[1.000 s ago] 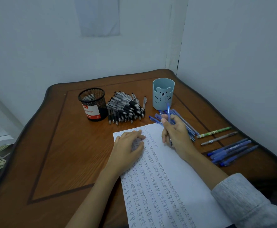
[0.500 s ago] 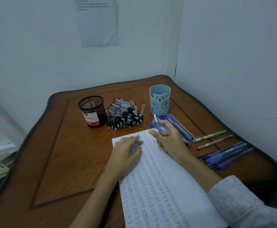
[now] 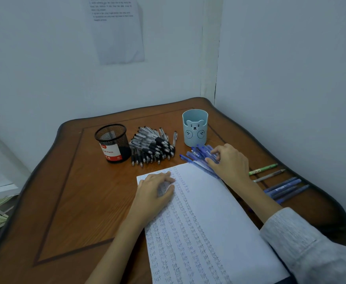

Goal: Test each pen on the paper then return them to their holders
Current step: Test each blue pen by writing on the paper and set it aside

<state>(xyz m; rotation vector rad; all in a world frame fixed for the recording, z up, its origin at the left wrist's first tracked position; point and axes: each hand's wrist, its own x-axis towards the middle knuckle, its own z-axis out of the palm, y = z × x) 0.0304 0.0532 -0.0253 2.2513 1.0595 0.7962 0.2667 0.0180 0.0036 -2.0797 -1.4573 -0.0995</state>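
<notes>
Just in front of the pale blue bear holder (image 3: pixel 194 128), which stands near the desk's (image 3: pixel 75 191) far right corner, the right hand (image 3: pixel 230 162) lies over the loose heap of blue pens (image 3: pixel 196 154). Its fingers are curved down onto the barrels; whether they pinch one pen cannot be told. The left hand (image 3: pixel 155 189) rests palm down on the paper's (image 3: pixel 209 212) far left corner, fingers relaxed and pressing the sheet, holding nothing. The paper runs from mid-desk to the near edge and carries columns of the handwritten word "test". A black mesh holder (image 3: pixel 112 142) stands toward the far edge, with a heap of black pens (image 3: pixel 151 146) just beside it. Along the right edge lie a green pen (image 3: pixel 263 169), a grey pen (image 3: pixel 269 175) and a row of blue pens (image 3: pixel 285 190).
</notes>
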